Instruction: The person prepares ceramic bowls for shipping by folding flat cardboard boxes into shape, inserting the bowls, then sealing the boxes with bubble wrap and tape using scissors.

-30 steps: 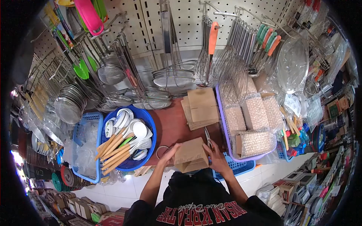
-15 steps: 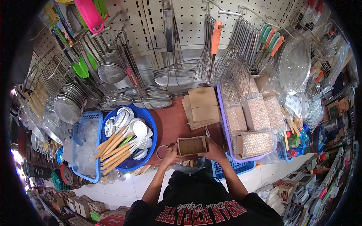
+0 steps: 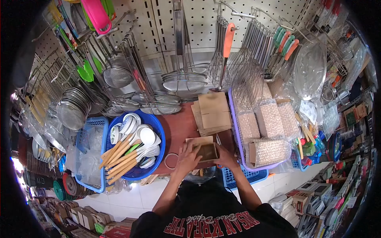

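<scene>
A small open cardboard box [image 3: 207, 152] sits at the table's front edge, between my hands. Along its far side a lighter flap [image 3: 201, 140] now stands up. My left hand [image 3: 189, 157] lies over the box's left side, fingers apart and stretched toward the flap and the opening. At the right wall, my right hand [image 3: 226, 158] grips the box; its fingertips are partly hidden. Just behind that hand, a thin pointed metal tool [image 3: 218, 139] shows, its lower part covered. To the left lies a round ring, perhaps a tape roll [image 3: 171, 160].
Flat cardboard pieces [image 3: 214, 111] are stacked behind the box. On the right, a purple basket [image 3: 237, 144] holds bubble-wrapped boxes. A blue basin [image 3: 162, 152] of wooden-handled utensils stands left. Strainers [image 3: 184, 85] and whisks [image 3: 248, 79] hang from the pegboard [image 3: 198, 23].
My left hand has shifted right and up, from the box's left edge onto its top. A flap has appeared raised at the back. My right hand stays at the right side.
</scene>
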The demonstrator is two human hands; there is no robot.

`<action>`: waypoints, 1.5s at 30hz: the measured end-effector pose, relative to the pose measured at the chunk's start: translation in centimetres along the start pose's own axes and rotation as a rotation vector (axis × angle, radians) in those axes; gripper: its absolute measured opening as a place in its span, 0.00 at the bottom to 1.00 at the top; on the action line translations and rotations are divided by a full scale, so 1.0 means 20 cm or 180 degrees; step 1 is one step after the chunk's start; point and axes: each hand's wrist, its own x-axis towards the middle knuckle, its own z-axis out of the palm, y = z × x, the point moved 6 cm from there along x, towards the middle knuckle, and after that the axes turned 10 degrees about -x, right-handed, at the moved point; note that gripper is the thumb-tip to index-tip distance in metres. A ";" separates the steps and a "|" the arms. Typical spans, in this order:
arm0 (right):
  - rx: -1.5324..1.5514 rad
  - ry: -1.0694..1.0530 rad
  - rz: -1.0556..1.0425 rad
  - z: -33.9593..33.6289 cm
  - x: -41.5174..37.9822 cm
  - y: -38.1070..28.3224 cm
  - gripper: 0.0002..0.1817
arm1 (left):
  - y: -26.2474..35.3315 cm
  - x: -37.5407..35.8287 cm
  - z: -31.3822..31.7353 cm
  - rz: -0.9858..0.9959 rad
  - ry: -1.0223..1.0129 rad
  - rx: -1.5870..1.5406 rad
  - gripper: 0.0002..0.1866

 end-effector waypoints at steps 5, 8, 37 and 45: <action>-0.0545 -0.0137 0.0372 -0.05 -0.03 -0.09 0.48 | -0.16 -0.04 0.12 -0.0108 -0.0338 -0.0178 0.50; -0.1363 0.0027 0.0270 -0.05 -0.07 -0.10 0.51 | -0.19 -0.07 0.19 -0.0072 -0.0382 0.0086 0.58; -0.0453 0.0129 -0.0480 0.06 -0.01 -0.03 0.59 | -0.26 -0.10 0.16 0.0137 0.0383 -0.1201 0.54; -0.0656 0.0327 -0.0094 0.02 -0.03 -0.10 0.53 | -0.23 -0.10 0.14 -0.0126 0.0216 -0.0980 0.51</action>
